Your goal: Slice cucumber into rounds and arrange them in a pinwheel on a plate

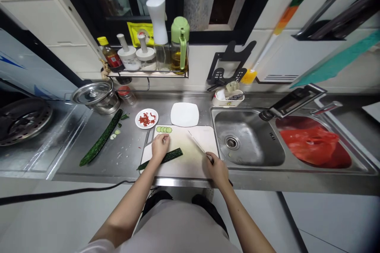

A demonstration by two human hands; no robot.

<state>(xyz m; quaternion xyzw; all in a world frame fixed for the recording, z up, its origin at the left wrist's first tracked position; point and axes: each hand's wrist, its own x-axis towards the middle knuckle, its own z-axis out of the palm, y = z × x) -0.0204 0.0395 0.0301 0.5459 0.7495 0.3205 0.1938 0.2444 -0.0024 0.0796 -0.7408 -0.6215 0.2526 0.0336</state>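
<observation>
My right hand is wrapped round the handle of a kitchen knife, its blade slanting up and left over the white cutting board. Above the board's left part, my left hand has its fingers drawn together. Whether anything small is between them I cannot make out. Just beyond those fingers lies a row of several cucumber slices. A cut length of cucumber rests on the board, partly hidden under my left wrist.
A white dish and a plate of chopped red pieces stand behind the board. Left lies a whole cucumber near a lidded pot. The sink is at right, with a red bag in its second basin.
</observation>
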